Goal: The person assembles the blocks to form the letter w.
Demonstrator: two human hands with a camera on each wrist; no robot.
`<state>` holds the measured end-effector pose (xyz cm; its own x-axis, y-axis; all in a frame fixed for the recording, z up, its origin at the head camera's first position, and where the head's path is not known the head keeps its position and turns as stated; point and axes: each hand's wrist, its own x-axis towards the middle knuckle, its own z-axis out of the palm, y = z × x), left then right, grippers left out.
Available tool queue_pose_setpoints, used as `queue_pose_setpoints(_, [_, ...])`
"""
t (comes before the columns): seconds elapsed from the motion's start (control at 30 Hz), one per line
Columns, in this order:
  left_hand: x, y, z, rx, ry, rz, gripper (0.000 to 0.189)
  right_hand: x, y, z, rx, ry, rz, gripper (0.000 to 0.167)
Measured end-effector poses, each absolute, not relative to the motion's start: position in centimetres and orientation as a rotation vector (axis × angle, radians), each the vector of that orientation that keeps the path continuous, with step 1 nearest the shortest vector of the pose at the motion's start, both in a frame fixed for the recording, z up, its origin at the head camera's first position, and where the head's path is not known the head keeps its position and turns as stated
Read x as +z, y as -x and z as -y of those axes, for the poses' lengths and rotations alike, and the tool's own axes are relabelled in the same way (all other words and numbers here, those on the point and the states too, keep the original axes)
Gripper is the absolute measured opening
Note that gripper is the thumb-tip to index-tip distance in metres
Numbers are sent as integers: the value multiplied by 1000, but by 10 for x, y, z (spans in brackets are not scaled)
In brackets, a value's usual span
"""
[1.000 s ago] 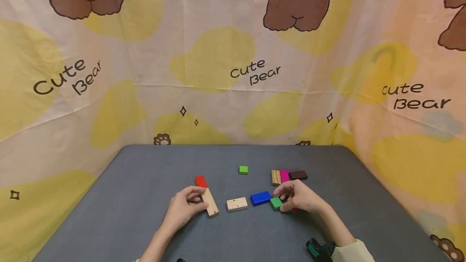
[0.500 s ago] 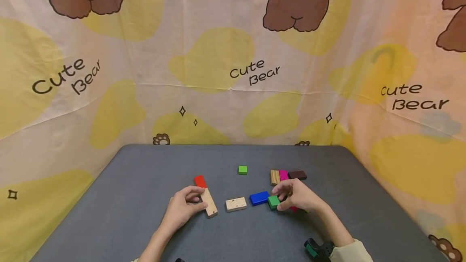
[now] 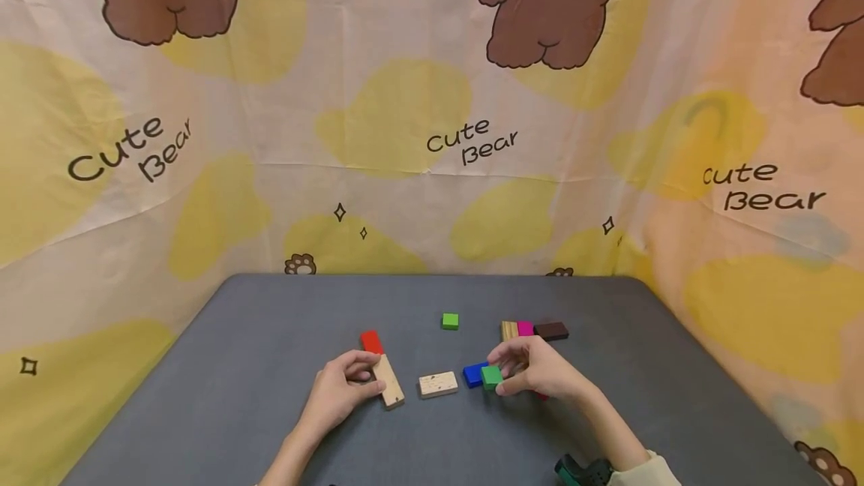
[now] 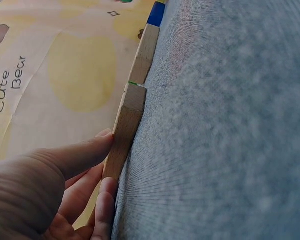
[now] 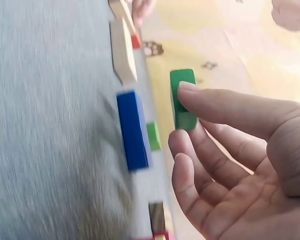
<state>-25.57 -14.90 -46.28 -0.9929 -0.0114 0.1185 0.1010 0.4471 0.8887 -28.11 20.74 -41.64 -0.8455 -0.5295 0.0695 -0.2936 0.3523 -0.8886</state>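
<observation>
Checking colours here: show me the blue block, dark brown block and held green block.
Blue block [image 5: 131, 131], right wrist view, side.
Dark brown block [image 3: 551, 330], head view, top.
Held green block [image 3: 491, 374], head view, top.

Your left hand [image 3: 346, 387] held a pale wooden block [image 3: 388, 382] end to end with a red block [image 3: 372, 342]; your right hand [image 3: 540, 371] pinched a green block [image 3: 491, 377], partly hiding a blue block [image 3: 474, 374].
</observation>
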Motion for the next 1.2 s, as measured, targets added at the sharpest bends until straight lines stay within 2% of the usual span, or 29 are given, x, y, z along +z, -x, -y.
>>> queue_pose_setpoints(0.5, [-467,255,149,-1586,58,2593,40,-419,254,-146,-1600,529,-2257,37])
queue_pose_setpoints(0.83, [-465,257,151,-1585,72,2584,40,-425,248,-107,-1524,590,-2220,31])
queue_pose_setpoints(1.2, [-462,256,152,-1600,74,2573,40,-436,258,-84,-1438,610,-2363,35])
